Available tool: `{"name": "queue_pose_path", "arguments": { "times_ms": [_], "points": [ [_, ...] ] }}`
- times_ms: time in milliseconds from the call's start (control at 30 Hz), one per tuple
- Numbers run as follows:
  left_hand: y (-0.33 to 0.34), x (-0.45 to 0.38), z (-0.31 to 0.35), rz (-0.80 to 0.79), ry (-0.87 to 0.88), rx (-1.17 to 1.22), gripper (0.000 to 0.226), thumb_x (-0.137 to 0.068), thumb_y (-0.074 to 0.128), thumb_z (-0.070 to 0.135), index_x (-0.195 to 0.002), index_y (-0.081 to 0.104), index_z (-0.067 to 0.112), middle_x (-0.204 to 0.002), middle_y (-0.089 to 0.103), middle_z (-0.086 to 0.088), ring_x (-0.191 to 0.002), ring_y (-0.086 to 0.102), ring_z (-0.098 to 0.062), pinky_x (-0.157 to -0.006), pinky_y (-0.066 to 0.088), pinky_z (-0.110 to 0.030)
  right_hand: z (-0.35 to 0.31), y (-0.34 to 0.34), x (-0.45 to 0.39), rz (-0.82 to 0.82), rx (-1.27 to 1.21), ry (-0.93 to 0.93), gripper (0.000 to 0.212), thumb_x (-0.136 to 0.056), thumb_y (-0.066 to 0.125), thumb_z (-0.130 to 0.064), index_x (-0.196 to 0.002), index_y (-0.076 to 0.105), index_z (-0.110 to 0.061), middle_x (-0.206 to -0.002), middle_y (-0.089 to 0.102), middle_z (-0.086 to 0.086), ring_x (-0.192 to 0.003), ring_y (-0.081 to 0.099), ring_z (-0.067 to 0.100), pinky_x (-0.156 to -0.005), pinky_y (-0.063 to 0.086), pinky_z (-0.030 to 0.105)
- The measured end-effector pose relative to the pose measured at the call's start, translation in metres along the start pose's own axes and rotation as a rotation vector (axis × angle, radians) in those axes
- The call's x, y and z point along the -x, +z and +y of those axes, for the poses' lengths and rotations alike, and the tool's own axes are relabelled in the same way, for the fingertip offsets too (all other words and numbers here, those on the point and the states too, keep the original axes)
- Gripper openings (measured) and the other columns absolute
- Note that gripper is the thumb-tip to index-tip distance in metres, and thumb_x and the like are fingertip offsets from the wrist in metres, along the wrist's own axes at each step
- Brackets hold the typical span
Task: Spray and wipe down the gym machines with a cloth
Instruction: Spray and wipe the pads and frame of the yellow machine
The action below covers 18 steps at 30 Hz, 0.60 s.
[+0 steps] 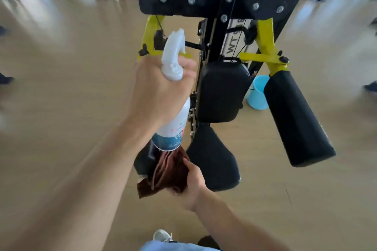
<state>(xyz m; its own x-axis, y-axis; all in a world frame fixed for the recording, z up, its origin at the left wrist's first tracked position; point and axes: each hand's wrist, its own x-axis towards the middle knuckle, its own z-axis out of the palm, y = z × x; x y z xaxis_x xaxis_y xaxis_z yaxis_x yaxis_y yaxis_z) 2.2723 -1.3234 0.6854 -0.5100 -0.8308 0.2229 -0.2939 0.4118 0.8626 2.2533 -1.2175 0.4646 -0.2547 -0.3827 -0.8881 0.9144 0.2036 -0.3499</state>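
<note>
My left hand (161,91) grips a white spray bottle (173,108) by its neck, nozzle toward the black-and-yellow gym machine (222,89). My right hand (191,181) clutches a brown cloth (167,173) below. A blue bucket (256,91) sits behind on the floor, contents hidden.

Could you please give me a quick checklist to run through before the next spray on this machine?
1. Left hand grips the spray bottle: ok.
2. Nozzle points toward the machine: ok.
3. Finger on the trigger: cannot tell, view blurred.
4. Right hand holds the brown cloth ready: ok.
5. Cloth clear of the spray path, hanging below the bottle: ok.
6. Liquid left in the bottle: cannot tell.
</note>
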Motion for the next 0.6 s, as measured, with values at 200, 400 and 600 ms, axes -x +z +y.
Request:
{"name": "queue_pose_path", "arguments": {
  "times_ms": [200,400,600],
  "points": [
    [0.074,0.005,-0.008,-0.133,-0.016,-0.017,0.024,-0.080,0.068,0.037,-0.092,0.079,0.020,-0.089,0.072,0.007,-0.073,0.065,-0.008,-0.056,0.049,-0.020,-0.080,-0.078,0.038,0.194,-0.127,-0.427,0.015,-0.102,0.063,-0.031,-0.109,0.070,-0.020,-0.092,0.081,0.004,-0.092,0.075,0.023,-0.071,0.055,0.034],
    [0.157,0.015,-0.023,-0.382,-0.001,0.027,0.075,-0.087,0.069,0.035,-0.154,0.037,0.036,-0.114,0.072,0.009,-0.105,0.067,-0.013,-0.096,0.055,-0.033,-0.209,-0.143,0.135,0.589,0.164,-1.080,0.022,-0.107,0.053,-0.038,-0.106,0.073,-0.028,-0.088,0.077,-0.011,-0.088,0.072,0.015,-0.068,0.052,0.027],
    [0.235,0.027,-0.016,-0.525,-0.002,-0.010,0.048,-0.084,0.055,0.035,-0.132,0.052,0.039,-0.078,0.066,0.011,-0.068,0.062,-0.010,-0.062,0.046,-0.022,-0.271,-0.218,0.074,0.798,1.523,-0.709,0.054,-0.107,0.044,-0.049,-0.159,0.032,-0.039,-0.161,0.037,0.012,-0.138,0.044,0.041,-0.103,0.046,0.048]
  ]
}}
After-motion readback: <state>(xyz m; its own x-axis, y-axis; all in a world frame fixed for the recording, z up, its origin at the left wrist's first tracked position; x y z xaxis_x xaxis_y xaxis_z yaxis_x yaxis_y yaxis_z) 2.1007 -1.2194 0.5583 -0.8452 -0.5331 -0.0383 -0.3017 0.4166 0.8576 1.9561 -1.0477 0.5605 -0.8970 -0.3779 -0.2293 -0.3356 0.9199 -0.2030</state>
